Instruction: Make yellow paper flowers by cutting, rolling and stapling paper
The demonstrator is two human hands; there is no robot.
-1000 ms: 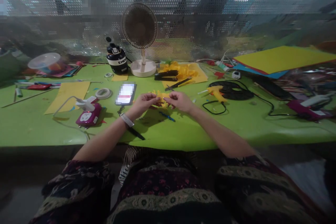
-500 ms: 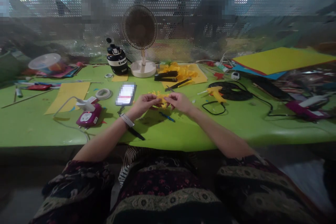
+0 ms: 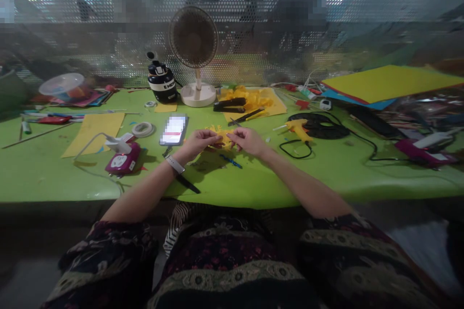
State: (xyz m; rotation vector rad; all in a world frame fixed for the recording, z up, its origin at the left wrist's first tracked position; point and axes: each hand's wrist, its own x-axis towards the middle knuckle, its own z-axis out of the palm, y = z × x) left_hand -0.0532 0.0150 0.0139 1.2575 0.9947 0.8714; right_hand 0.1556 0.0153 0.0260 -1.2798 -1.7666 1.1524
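Green tabletop (image 3: pixel 232 188), front edge (image 3: pixel 261 205) well apart from left hand (image 3: pixel 196 145) and right hand (image 3: pixel 251 141), fingers (image 3: pixel 206 133) pinching yellow paper (image 3: pixel 225 140)

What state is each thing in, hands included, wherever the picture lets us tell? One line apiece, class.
Left hand, pinching the yellow paper
Right hand, pinching it too
Yellow paper, held between both hands
Phone, screen lit
Fan, upright; spinning or not, cannot tell
Bottle, upright
Glue gun, lying down, not held
White plug, in the purple socket
Tape roll, lying flat
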